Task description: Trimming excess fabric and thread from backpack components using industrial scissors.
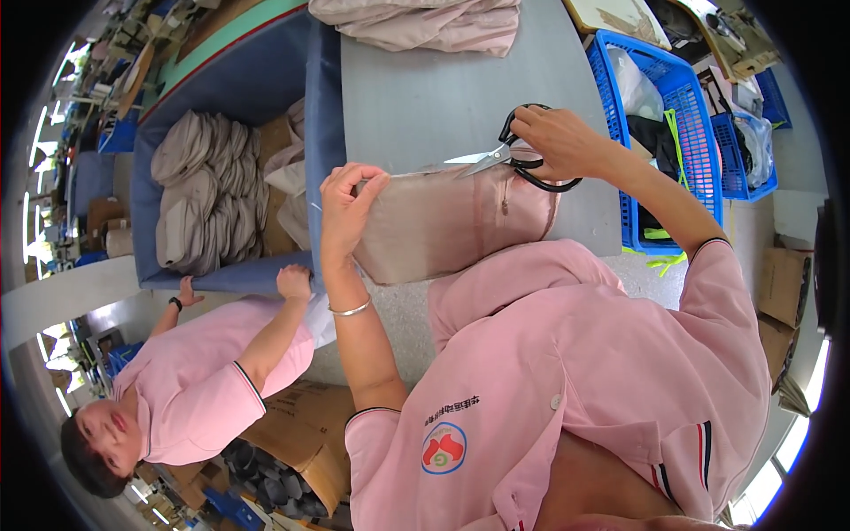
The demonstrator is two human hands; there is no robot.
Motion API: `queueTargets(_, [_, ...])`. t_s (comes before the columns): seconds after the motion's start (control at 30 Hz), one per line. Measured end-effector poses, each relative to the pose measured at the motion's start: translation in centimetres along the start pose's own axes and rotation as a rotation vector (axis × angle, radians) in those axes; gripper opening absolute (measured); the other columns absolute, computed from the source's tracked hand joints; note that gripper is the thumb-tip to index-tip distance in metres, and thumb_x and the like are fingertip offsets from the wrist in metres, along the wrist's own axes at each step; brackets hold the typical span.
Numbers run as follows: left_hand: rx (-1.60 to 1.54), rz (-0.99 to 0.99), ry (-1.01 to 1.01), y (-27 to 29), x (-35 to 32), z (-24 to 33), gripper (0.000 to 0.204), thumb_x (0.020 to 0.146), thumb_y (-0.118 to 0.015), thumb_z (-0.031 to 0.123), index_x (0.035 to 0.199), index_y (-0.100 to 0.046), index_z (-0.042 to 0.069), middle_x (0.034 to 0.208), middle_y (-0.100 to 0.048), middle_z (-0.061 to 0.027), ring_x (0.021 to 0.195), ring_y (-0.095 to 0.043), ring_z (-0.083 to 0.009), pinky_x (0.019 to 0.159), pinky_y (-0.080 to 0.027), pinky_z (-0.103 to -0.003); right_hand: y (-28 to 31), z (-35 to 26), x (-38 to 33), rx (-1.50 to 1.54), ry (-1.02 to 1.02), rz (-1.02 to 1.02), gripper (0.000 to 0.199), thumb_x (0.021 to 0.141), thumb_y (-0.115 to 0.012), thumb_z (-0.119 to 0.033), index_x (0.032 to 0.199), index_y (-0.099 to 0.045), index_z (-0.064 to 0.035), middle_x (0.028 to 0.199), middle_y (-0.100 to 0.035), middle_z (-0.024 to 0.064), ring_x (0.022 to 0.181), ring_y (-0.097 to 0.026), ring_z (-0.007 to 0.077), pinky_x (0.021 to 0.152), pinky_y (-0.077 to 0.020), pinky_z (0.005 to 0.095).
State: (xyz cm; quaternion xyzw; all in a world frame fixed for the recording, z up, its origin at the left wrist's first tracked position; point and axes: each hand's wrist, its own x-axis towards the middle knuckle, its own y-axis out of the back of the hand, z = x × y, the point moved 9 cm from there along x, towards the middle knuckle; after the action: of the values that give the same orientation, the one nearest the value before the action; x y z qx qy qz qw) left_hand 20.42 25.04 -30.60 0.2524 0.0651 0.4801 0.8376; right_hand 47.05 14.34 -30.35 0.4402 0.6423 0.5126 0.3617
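Note:
A beige-pink sewn fabric piece (pixel 425 226), like a flat pouch, lies across the near edge of the grey table. My left hand (pixel 348 203) pinches its far left corner between thumb and fingers. Black-handled scissors (pixel 485 163) are in my right hand (pixel 560 142), fingers through the handle loops. The blades stand a little apart and point left, at the far edge of the fabric. Whether a thread lies between them is too small to tell.
Left of the table (pixel 443 97), a blue padded bin (pixel 212 276) holds stacked beige pieces (pixel 208 195). A co-worker's hand (pixel 294 281) rests at its near rim. More fabric (pixel 425 22) lies on the table's far end. Blue plastic baskets (pixel 626 199) stand at right.

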Motion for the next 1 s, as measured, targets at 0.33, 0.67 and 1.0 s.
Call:
queueTargets(0.33, [-0.051,-0.007,0.033,0.2,-0.6,-0.7,0.013,0.085,-0.076,0.015,0.085,-0.071,0.003,0.081,-0.066,-0.0019,0.081,-0.053,-0.0175,0.078,-0.041,-0.031,0.4,-1.0,0.5,-0.016,0.070,0.099,0.041,0.075,-0.079,-0.026,0.098,-0.055,-0.0018,0.102,-0.055,0.0130,0.097,-0.061,0.0316,0.076,-0.0519,0.0418])
queueTargets(0.67, [-0.106,-0.006,0.075,0.3,-0.8,-1.3,0.013,0.085,-0.076,0.015,0.086,-0.072,0.004,0.082,-0.065,-0.0008,0.081,-0.050,-0.0167,0.077,-0.040,-0.031,-1.0,-1.1,0.6,0.079,0.019,-0.065,0.034,0.088,-0.070,-0.033,0.093,-0.059,-0.0006,0.098,-0.061,0.0134,0.084,-0.066,0.0335,0.071,-0.0530,0.0439])
queueTargets(1.0, [0.280,-0.023,-0.026,-0.9,-1.3,2.3,0.018,0.078,-0.081,0.025,0.085,-0.076,0.010,0.089,-0.068,0.0025,0.095,-0.058,-0.0165,0.105,-0.030,-0.038,-2.1,-1.0,0.0,0.135,0.035,-0.067,0.041,0.088,-0.070,-0.038,0.091,-0.059,0.0012,0.097,-0.062,0.0163,0.080,-0.064,0.0376,0.072,-0.0528,0.0452])
